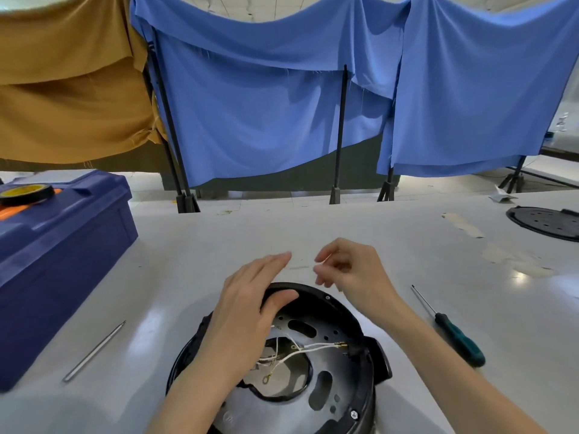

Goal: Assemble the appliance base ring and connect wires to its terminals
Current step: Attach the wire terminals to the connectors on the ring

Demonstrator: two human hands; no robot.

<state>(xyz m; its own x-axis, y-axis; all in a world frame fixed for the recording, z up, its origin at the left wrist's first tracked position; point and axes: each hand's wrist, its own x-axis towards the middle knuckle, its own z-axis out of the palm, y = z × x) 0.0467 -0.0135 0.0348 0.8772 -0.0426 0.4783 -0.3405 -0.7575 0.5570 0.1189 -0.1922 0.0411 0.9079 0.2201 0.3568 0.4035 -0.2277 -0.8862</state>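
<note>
Setting: workshop-type assembly bench. Evidence: a broad white worktable (344, 220) with tape residue at the right. A blue toolbox (62, 261) sits at the left edge with a tape roll (26, 194) on its lid. A green-handled screwdriver (448, 326) lies at the right and a bare metal shaft (94, 350) at the lower left. An opened base ring (344, 311) with loose wires (316, 345) is at bottom centre. Blue cloth (250, 104) and mustard cloth (62, 89) hang on black stands (340, 136) across the top.

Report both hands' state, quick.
Left hand: open, resting on the ring.
Right hand: curled; cannot tell if it holds anything.

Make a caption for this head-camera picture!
Left hand rests on the black base ring; right hand hovers beyond; white wires inside.
</note>
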